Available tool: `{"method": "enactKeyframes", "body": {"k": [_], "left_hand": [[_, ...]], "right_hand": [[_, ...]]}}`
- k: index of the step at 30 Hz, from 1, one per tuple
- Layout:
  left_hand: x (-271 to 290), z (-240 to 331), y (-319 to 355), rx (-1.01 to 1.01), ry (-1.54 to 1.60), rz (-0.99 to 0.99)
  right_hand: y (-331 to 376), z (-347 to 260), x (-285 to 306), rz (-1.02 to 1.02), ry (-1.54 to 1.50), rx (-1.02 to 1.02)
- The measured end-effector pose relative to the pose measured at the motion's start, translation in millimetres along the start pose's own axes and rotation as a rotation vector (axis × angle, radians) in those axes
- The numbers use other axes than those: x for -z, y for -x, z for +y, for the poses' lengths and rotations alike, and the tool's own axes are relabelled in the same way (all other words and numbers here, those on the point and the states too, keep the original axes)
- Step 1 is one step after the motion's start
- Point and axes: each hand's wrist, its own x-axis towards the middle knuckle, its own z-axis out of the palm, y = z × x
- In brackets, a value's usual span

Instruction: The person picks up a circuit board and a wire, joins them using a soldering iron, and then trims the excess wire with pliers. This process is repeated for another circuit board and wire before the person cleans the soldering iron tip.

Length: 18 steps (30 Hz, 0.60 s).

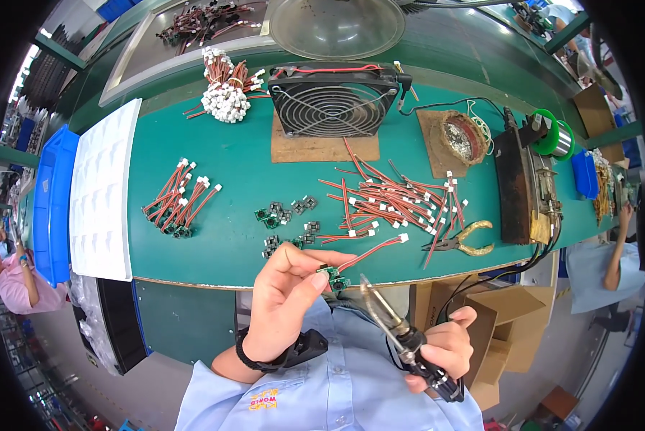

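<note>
Holding a small green circuit board (331, 276) between thumb and forefinger, the left hand (288, 302) is raised just in front of the near edge of the green surface (236, 161); a red wire with a white plug (377, 248) goes from the board up to the right. The right hand (446, 349) has its fingers clenched around the black handle of a soldering iron (393, 323) — its metal tip points up to the left and stands just beside the board, but I cannot tell if they touch. On the surface behind lie more small boards (285, 223), a spread of red wires (390, 197), yellow-handled pliers (464, 241) and a black fan (333, 100).
</note>
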Motion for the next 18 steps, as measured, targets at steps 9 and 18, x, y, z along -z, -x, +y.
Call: {"method": "enactKeyframes", "body": {"k": [9,18], "left_hand": [[-6.1,4.5,3.3,0.026,-0.019,0.092],[1.9,-0.5,3.4,-0.033,-0.012,-0.020]], "right_hand": [[-2.7,-2.0,-9.7,-0.121,0.042,0.041],[-3.3,-2.0,-10.9,-0.125,0.037,0.039]]}}
